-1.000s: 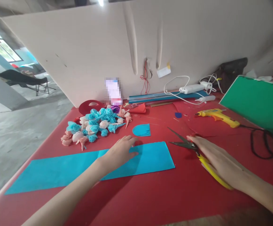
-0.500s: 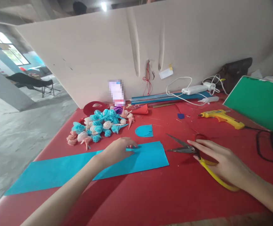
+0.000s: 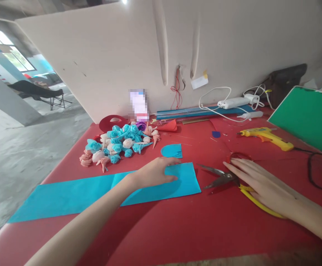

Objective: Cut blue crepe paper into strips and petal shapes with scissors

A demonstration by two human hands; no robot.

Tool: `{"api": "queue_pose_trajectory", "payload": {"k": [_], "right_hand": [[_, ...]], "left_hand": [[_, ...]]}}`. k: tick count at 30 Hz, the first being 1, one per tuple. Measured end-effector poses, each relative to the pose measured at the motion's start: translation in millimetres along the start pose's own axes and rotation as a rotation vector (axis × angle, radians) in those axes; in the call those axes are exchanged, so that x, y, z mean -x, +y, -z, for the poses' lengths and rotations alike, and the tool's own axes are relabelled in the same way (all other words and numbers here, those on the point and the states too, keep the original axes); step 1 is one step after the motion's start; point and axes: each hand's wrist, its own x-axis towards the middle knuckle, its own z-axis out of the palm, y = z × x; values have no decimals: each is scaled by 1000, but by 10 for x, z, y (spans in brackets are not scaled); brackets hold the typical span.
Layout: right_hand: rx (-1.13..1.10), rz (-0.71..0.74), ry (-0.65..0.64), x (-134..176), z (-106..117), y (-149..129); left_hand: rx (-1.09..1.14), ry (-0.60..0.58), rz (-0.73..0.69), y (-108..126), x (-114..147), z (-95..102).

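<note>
**Scissors (image 3: pixel 229 176) held with blades parted, right beside the blue strip (image 3: pixel 77 195)!**

With the clock read from the middle of the view, the blue strip is seen laid out flat on the red table (image 3: pixel 177 232), stretched between six and eight o'clock. Over it, at six o'clock, the left hand (image 3: pixel 156 173) is held palm down: the fingers are bent, the thumb is set well apart from them, and nothing is seen to be gripped. Whether the strip is pressed by the fingertips cannot be told.

Out at four o'clock, the scissors are held by the right hand (image 3: pixel 263 181), its fingers laid long over the handles; how the loops are threaded is hidden. The blades are spread and pointed at nine o'clock, their tips just beside the strip's short end, and no overlap is seen.

A rounded blue piece (image 3: pixel 172 150) is spotted just beyond the left hand, at about one o'clock from it. A heap of flowers (image 3: pixel 122 142) is piled at nine o'clock, and a yellow glue gun (image 3: pixel 266 137) is parked at three.

The step in hand is judged to be the set-up for a cut. For the next move, the strip would need to be steadied flat, and its edge fed squarely between the blades, with fingertips kept clear.
</note>
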Motion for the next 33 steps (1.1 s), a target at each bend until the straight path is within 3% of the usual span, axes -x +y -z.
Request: {"api": "queue_pose_trajectory", "payload": {"k": [8,16,20,23,33], "right_hand": [[42,87,-34,-125,159,-77],[-9,192,-75,-306,237,-206],[12,205,-79,-297,233,-193],[24,221,-93,-306,224,-175],[-54,326,-80,-549,201,-233]], "left_hand": [[94,56,-132,91,-347,-102],[145,223,-227,29,-224,-77],[85,94,-373,-140,-74,-160],[-54,13,-406,-253,-28,-234],[-215,-7,-454,-234,-24,-271]]}}
